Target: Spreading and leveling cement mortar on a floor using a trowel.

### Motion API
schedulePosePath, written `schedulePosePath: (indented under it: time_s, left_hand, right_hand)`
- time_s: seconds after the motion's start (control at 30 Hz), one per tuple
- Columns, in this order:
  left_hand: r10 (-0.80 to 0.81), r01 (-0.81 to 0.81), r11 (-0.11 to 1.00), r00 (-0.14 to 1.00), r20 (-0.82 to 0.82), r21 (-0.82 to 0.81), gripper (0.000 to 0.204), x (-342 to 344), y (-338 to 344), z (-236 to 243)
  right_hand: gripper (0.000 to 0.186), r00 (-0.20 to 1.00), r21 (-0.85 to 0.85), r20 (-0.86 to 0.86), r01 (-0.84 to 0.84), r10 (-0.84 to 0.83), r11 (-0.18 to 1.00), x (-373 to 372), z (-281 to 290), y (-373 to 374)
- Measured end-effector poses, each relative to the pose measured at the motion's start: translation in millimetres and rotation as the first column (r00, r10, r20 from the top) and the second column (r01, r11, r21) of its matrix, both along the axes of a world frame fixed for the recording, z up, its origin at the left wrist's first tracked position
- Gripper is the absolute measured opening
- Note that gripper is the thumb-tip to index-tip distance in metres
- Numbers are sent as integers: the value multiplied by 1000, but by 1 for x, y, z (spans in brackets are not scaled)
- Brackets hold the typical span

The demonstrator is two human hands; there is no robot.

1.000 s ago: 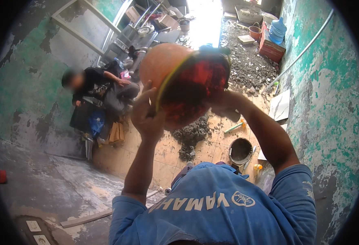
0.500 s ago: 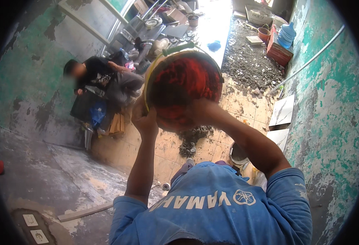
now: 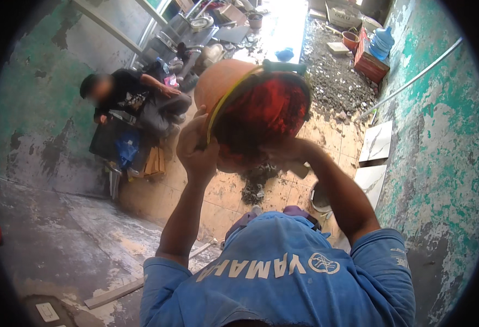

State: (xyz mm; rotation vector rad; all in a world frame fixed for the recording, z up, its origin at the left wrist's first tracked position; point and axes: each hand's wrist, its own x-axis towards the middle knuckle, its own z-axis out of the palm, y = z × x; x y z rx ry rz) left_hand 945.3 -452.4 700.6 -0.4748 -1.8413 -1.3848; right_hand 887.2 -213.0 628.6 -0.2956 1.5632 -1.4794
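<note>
An orange hard hat (image 3: 217,82) with a red inside and a yellow band is held up in front of the camera, its opening turned toward me. My left hand (image 3: 196,150) grips its rim on the left side. My right hand (image 3: 286,152) holds the lower rim on the right, fingers partly hidden under the hat. Both bare forearms rise from a blue short-sleeved shirt (image 3: 283,272) at the bottom of the view.
Another person (image 3: 136,101) sits by the peeling green wall at the left, next to dark bags. A clump of cement (image 3: 256,185) and a bucket (image 3: 318,199) lie on the tiled floor. White tiles (image 3: 376,141) lean at the right; gravel (image 3: 335,76) and a red crate (image 3: 370,62) lie beyond.
The hard hat has tilted since half a second ago, so more of its orange outer shell shows on the left. Both hands have stayed on it.
</note>
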Motion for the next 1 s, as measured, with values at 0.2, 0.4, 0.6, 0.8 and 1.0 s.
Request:
schedulePosePath:
  time_s: [0.2, 0.4, 0.6, 0.8, 1.0]
  left_hand:
    - [-7, -122, 960, 889, 458, 252, 27, 17, -29, -95]
    - [27, -485, 705, 748, 664, 517, 35, 50, -28, -181]
    - [189, -811, 513, 426, 885, 281, 30, 102, -22, -246]
    - [137, -908, 359, 280, 950, 216, 37, 161, -8, -307]
    - [37, -947, 312, 93, 995, 77, 34, 186, 15, -344]
  right_hand:
    - [42, 931, -59, 363, 61, -36, 996, 50, -42, -60]
    - [41, 855, -148, 508, -36, 107, 988, 57, -111, -55]
    - [39, 881, -42, 460, -105, 112, 994, 17, -123, -14]
    - [31, 952, 0, 307, -2, 2, 1000, -64, -149, 24]
    - [30, 831, 275, -554, 237, -48, 932, -114, -247, 16]
